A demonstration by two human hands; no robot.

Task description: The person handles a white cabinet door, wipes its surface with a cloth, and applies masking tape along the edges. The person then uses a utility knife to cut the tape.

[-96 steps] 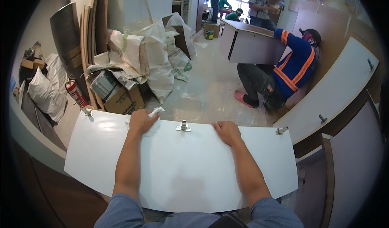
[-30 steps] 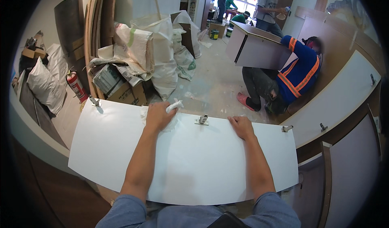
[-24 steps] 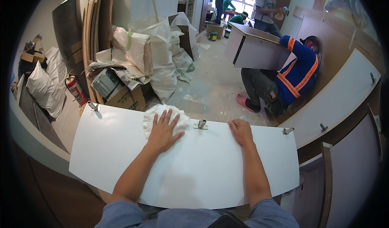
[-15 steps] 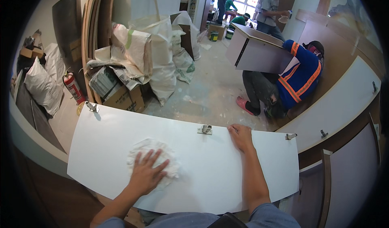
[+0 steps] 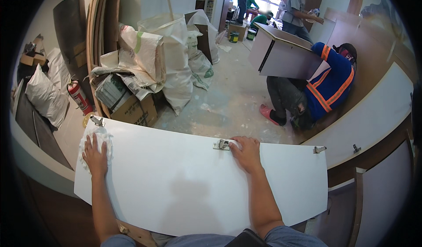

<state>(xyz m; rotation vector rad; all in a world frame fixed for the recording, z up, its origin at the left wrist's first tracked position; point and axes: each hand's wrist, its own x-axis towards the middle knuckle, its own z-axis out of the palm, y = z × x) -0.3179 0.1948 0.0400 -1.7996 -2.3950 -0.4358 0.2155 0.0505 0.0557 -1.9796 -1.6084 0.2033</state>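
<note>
A white cabinet door (image 5: 176, 176) lies flat before me, with metal hinges along its far edge: a left one (image 5: 97, 121), a middle one (image 5: 223, 144) and a right one (image 5: 320, 149). My left hand (image 5: 96, 157) is flat on a crumpled white cloth (image 5: 107, 138) at the door's left end, just below the left hinge. Its fingers are stretched out, pressing the cloth to the surface. Beside the middle hinge, my right hand (image 5: 247, 152) grips the door's far edge, fingers curled over it.
A person in a blue jacket (image 5: 332, 82) crouches beyond, by a white cabinet box (image 5: 285, 56). White sacks (image 5: 173, 67), a cardboard box (image 5: 134, 111) and a fire extinguisher (image 5: 79, 96) stand at left. Another white panel (image 5: 373, 115) leans at right. More people are farther back.
My left hand has slid the cloth from the door's middle to its left end. My right hand has shifted left along the far edge, up to the middle hinge.
</note>
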